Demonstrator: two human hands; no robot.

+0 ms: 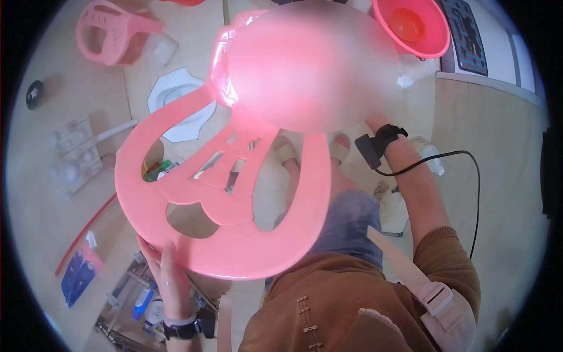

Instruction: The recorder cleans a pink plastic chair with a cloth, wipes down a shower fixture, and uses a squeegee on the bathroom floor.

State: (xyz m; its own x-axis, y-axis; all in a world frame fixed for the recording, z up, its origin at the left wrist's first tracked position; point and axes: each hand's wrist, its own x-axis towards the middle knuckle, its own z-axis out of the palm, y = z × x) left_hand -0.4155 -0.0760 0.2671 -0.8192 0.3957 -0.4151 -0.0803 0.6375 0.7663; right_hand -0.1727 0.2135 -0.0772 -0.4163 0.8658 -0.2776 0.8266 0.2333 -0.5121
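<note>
A pink plastic chair with an openwork backrest fills the middle of the view, tilted, its curved top rim towards me. My left hand holds that rim at its lower left, the thumb on the near face and the other fingers partly hidden by it. The seat end is largely covered by a blurred oval patch. My right arm, with a black strap and cabled device at the wrist, reaches to the edge of this blur. The right hand itself is hidden there, so its grip does not show.
A white squat toilet is set in the floor beyond the chair. A pink stool stands far left; a pink tub holding a red basin is far right. A rack with bottles lies below my left hand.
</note>
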